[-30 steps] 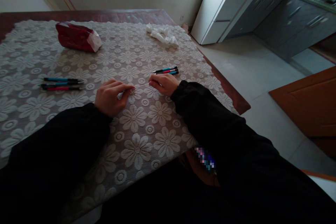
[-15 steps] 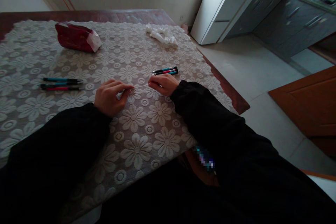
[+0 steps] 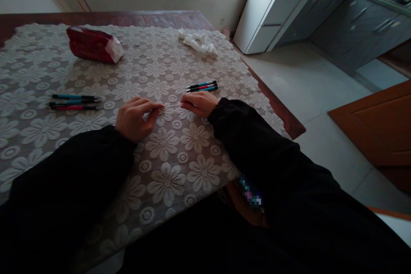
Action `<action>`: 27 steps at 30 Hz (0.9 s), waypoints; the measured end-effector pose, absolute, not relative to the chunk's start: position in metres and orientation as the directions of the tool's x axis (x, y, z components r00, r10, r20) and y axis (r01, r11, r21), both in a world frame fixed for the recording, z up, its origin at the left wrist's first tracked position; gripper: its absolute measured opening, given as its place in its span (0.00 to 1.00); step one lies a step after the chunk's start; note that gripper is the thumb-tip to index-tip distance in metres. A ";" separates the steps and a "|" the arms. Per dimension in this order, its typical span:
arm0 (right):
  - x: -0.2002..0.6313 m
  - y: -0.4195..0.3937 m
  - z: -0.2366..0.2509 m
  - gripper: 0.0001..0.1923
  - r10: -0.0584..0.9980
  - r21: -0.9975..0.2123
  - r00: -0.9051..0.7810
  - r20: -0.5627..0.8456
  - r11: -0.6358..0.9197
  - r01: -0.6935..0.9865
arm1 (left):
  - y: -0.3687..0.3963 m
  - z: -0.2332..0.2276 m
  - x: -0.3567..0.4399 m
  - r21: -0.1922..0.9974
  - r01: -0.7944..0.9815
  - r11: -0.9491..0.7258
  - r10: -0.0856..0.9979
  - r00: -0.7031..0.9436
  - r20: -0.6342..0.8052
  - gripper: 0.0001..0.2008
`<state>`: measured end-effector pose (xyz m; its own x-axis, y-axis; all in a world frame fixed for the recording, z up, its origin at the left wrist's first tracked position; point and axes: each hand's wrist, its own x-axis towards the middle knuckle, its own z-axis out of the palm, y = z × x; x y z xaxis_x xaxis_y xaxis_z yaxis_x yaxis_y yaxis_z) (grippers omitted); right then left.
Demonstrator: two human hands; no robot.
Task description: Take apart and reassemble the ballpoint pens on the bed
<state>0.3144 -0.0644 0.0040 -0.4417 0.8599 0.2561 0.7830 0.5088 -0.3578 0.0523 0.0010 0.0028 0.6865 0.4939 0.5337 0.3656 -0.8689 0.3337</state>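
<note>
A thin white string runs taut between my two hands, just above the lace tablecloth. My left hand pinches one end between thumb and forefinger. The other end is in the closed fingers of my right hand, which curl downward and hide it. Right behind that hand lies a small group of pens with blue and red barrels and black grips. To the left of my left hand, several more blue and red pens lie side by side on the cloth.
A dark red pouch stands at the table's back left. A crumpled white plastic bag or tissue lies at the back right. Beyond the table's right edge are a white fridge, grey kitchen cabinets and a brown wooden panel.
</note>
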 end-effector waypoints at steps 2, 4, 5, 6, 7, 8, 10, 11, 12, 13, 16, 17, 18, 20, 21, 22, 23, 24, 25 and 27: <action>0.314 -0.065 0.005 0.17 0.861 -0.335 -0.443 0.249 0.505 0.795 | 0.002 0.002 0.052 0.324 0.361 -0.874 0.484 0.692 0.536 0.10; 0.313 -0.066 0.005 0.18 0.860 -0.317 -0.451 0.238 0.508 0.801 | 0.002 0.001 0.052 0.310 0.347 -0.885 0.464 0.708 0.533 0.10; 0.313 -0.066 0.006 0.18 0.858 -0.305 -0.460 0.230 0.512 0.803 | 0.002 0.001 0.052 0.300 0.335 -0.893 0.448 0.721 0.529 0.11; 0.312 -0.066 0.006 0.18 0.855 -0.290 -0.469 0.222 0.517 0.805 | 0.003 0.000 0.052 0.286 0.321 -0.903 0.428 0.736 0.524 0.11; 0.311 -0.067 0.007 0.17 0.850 -0.272 -0.480 0.215 0.524 0.807 | 0.003 0.000 0.051 0.270 0.304 -0.914 0.404 0.753 0.520 0.12; 0.310 -0.067 0.007 0.17 0.845 -0.252 -0.493 0.208 0.533 0.807 | 0.003 0.001 0.051 0.252 0.284 -0.925 0.377 0.768 0.517 0.12; 0.306 -0.069 0.007 0.16 0.833 -0.217 -0.516 0.200 0.551 0.806 | 0.003 0.001 0.052 0.223 0.241 -0.944 0.324 0.793 0.516 0.13; 0.304 -0.069 0.006 0.15 0.827 -0.207 -0.525 0.200 0.560 0.802 | 0.003 0.002 0.052 0.215 0.218 -0.952 0.301 0.802 0.516 0.14; 0.302 -0.071 0.006 0.14 0.820 -0.202 -0.534 0.205 0.569 0.797 | 0.003 0.003 0.052 0.212 0.198 -0.957 0.281 0.812 0.512 0.14; 0.300 -0.072 0.006 0.13 0.813 -0.203 -0.541 0.215 0.579 0.790 | 0.002 0.003 0.053 0.213 0.180 -0.960 0.266 0.820 0.506 0.14; 0.293 -0.075 0.004 0.11 0.782 -0.216 -0.567 0.258 0.619 0.755 | 0.001 0.003 0.054 0.227 0.163 -0.960 0.258 0.825 0.503 0.14; 0.291 -0.075 0.003 0.10 0.774 -0.218 -0.573 0.267 0.628 0.747 | 0.001 0.002 0.054 0.234 0.176 -0.956 0.275 0.813 0.513 0.13; 0.289 -0.075 0.003 0.10 0.768 -0.220 -0.579 0.273 0.636 0.740 | 0.000 0.002 0.054 0.241 0.197 -0.950 0.299 0.797 0.526 0.13; 0.287 -0.075 0.003 0.09 0.756 -0.223 -0.591 0.283 0.651 0.726 | -0.001 0.001 0.053 0.250 0.253 -0.934 0.353 0.757 0.551 0.12; 0.287 -0.075 0.003 0.09 0.748 -0.229 -0.595 0.293 0.659 0.716 | -0.001 0.001 0.053 0.252 0.279 -0.927 0.375 0.743 0.555 0.11; 0.286 -0.075 0.003 0.08 0.741 -0.237 -0.597 0.309 0.668 0.706 | -0.001 0.001 0.053 0.253 0.295 -0.922 0.388 0.736 0.554 0.12; 0.286 -0.074 0.004 0.08 0.735 -0.247 -0.594 0.326 0.673 0.697 | -0.002 0.002 0.052 0.252 0.299 -0.920 0.390 0.737 0.551 0.12; 0.285 -0.074 0.005 0.08 0.736 -0.255 -0.584 0.342 0.671 0.696 | -0.002 0.002 0.052 0.250 0.296 -0.922 0.387 0.742 0.548 0.12; 0.285 -0.074 0.005 0.08 0.740 -0.260 -0.572 0.353 0.665 0.700 | -0.002 0.003 0.052 0.246 0.288 -0.926 0.377 0.748 0.546 0.12; 0.284 -0.075 0.006 0.10 0.750 -0.253 -0.558 0.357 0.652 0.715 | -0.002 0.003 0.052 0.234 0.269 -0.934 0.355 0.759 0.546 0.12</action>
